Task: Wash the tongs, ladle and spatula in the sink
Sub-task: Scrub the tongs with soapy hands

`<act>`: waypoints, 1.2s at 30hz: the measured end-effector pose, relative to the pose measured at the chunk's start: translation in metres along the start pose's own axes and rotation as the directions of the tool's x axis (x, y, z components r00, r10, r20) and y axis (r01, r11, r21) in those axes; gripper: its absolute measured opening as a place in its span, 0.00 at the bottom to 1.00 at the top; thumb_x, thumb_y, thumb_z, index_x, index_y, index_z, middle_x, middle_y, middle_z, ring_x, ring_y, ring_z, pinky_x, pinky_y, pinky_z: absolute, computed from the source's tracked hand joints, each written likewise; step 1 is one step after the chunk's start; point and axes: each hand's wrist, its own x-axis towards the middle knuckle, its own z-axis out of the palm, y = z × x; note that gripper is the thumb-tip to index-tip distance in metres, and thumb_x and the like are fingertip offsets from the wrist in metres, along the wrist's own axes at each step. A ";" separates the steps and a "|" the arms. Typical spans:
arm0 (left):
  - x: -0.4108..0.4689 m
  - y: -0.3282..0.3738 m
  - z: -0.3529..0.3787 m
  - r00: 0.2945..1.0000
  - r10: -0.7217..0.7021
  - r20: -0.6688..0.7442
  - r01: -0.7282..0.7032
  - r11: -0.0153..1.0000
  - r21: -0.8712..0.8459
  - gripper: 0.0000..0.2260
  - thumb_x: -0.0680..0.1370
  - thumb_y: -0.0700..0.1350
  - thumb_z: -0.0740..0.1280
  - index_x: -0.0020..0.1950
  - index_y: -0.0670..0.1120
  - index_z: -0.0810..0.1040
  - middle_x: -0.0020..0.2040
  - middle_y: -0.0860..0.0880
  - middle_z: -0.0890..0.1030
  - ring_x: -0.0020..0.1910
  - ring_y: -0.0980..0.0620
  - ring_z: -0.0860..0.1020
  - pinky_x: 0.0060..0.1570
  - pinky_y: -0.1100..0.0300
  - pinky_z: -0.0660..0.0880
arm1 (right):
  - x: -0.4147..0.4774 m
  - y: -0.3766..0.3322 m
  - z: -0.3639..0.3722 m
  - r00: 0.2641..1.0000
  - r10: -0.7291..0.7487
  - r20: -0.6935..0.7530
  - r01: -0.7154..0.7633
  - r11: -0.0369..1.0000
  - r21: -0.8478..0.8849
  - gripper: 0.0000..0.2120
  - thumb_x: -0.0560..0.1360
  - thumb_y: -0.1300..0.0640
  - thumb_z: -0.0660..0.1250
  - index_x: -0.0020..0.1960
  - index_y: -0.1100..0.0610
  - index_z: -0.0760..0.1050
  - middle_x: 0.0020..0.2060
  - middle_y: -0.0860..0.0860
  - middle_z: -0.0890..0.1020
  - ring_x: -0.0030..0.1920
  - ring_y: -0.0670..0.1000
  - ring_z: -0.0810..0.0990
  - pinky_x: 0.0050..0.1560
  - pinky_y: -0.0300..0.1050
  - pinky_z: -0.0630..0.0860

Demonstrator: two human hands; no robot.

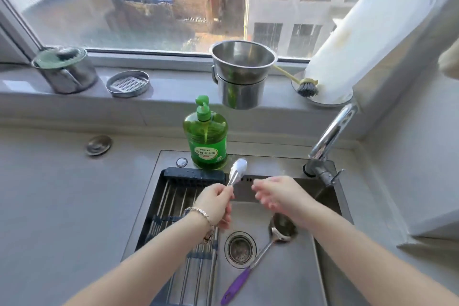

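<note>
My left hand [216, 202] grips metal tongs [237, 171], whose closed tips point up and away over the back rim of the steel sink [285, 281]. Just right of the tongs, my right hand [278, 194] hovers blurred, fingers spread and holding nothing. On the sink floor lie a ladle [283, 226] and a spoon-like utensil with a purple handle [234, 285], next to the drain strainer [239, 248]. I cannot see a spatula.
A roll-up drying rack [178, 206] covers the sink's left part. A green dish soap bottle [205, 136] stands behind the sink, the tap [330, 141] at the right. Stacked steel pots [242, 77], a grater lid [128, 83], a lidded pot [65, 69] and a brush [306, 87] sit on the sill.
</note>
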 end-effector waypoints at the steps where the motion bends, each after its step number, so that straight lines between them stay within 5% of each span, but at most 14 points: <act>1: 0.003 0.001 -0.007 0.999 -0.014 -0.030 0.013 1.000 -0.019 0.12 0.81 0.45 0.56 0.40 0.44 0.72 0.28 0.49 0.70 0.20 0.55 0.67 0.21 0.66 0.69 | 0.010 -0.017 0.003 1.000 0.005 -0.024 -0.003 0.999 0.041 0.10 0.77 0.59 0.63 0.39 0.62 0.74 0.29 0.52 0.73 0.24 0.44 0.68 0.24 0.31 0.64; 5: 0.016 0.008 -0.027 0.989 -0.134 -0.060 0.125 0.983 -0.138 0.09 0.79 0.39 0.58 0.40 0.43 0.73 0.27 0.48 0.69 0.15 0.58 0.63 0.17 0.73 0.58 | 0.055 -0.079 0.023 1.000 0.024 -0.009 -0.023 0.995 0.093 0.17 0.77 0.50 0.63 0.42 0.65 0.72 0.34 0.55 0.74 0.28 0.46 0.69 0.23 0.30 0.68; 9: 0.031 0.007 -0.035 0.976 -0.216 0.012 0.213 0.947 -0.241 0.08 0.78 0.35 0.59 0.40 0.39 0.72 0.28 0.45 0.72 0.14 0.58 0.65 0.15 0.72 0.59 | 0.096 -0.122 0.047 0.999 0.031 0.033 -0.032 0.998 0.050 0.21 0.77 0.46 0.62 0.47 0.66 0.71 0.39 0.57 0.74 0.27 0.44 0.72 0.21 0.29 0.71; 13: 0.043 0.001 -0.039 0.974 -0.211 0.080 0.225 0.933 -0.280 0.09 0.79 0.34 0.57 0.40 0.36 0.71 0.30 0.41 0.74 0.15 0.56 0.69 0.16 0.69 0.65 | 0.124 -0.149 0.072 0.988 0.118 0.103 -0.126 0.989 0.075 0.20 0.77 0.45 0.62 0.42 0.65 0.71 0.34 0.55 0.74 0.17 0.43 0.72 0.20 0.28 0.70; 18: 0.055 -0.004 -0.046 0.979 -0.190 0.078 0.204 0.938 -0.281 0.07 0.79 0.35 0.58 0.42 0.37 0.72 0.30 0.41 0.76 0.16 0.56 0.71 0.16 0.69 0.66 | 0.142 -0.154 0.084 0.962 0.214 0.170 -0.244 0.953 0.179 0.20 0.78 0.47 0.61 0.36 0.62 0.73 0.20 0.52 0.75 0.16 0.44 0.71 0.18 0.30 0.69; 36: 0.060 -0.010 -0.054 0.975 -0.213 0.066 0.223 0.932 -0.285 0.06 0.78 0.35 0.58 0.44 0.40 0.72 0.31 0.44 0.77 0.15 0.58 0.69 0.16 0.72 0.59 | 0.148 -0.148 0.092 0.938 0.222 0.267 -0.313 0.874 0.371 0.21 0.79 0.47 0.58 0.38 0.64 0.73 0.18 0.53 0.73 0.15 0.45 0.69 0.15 0.30 0.66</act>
